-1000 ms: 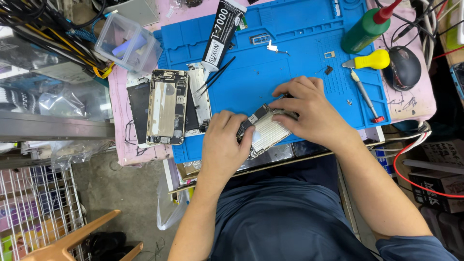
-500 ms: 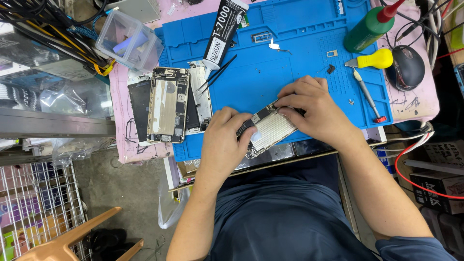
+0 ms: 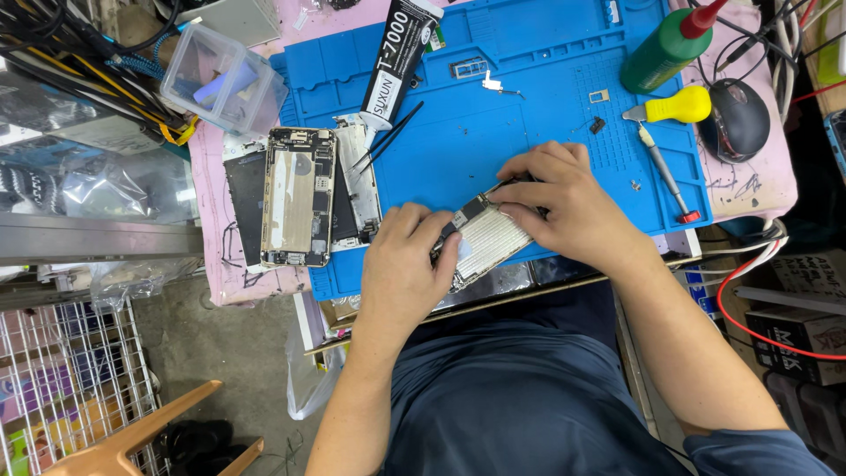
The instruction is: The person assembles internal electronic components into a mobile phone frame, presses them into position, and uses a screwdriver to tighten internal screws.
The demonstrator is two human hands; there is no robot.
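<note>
- The opened phone chassis (image 3: 483,240), a silvery slab with a ribbed inner face, lies tilted at the near edge of the blue work mat (image 3: 529,97), at about 6 o'clock on the mat, between the person's two hands.
- The left hand (image 3: 401,269) rests on the chassis's lower left end, fingers curled close together, the thumb pressing on its corner.
- The right hand (image 3: 560,203) covers the upper right end, fingers bent and bunched narrow, pinching the chassis's top edge; what the fingertips grip beneath I cannot tell.
- At 9 o'clock from the hands, just off the mat's left edge, lies a second dismantled phone (image 3: 300,196), gold-rimmed, its insides up, resting over a dark screen panel (image 3: 242,207).
- Black tweezers (image 3: 389,134) lie on the mat at about 10 o'clock from the chassis, beside a black and white glue tube (image 3: 397,62) that points up toward 12 o'clock.
- A small clear plastic box (image 3: 225,84) sits at 10 o'clock, farther out, on the pink cloth (image 3: 207,264).
- At 2 o'clock a yellow-handled screwdriver (image 3: 661,145) lies on the mat's right side, with a green bottle with a red nozzle (image 3: 665,48) above it and a black mouse (image 3: 738,119) just beside it to the right.
- A few tiny metal parts (image 3: 493,84) are scattered at 12 o'clock on the mat.
</note>
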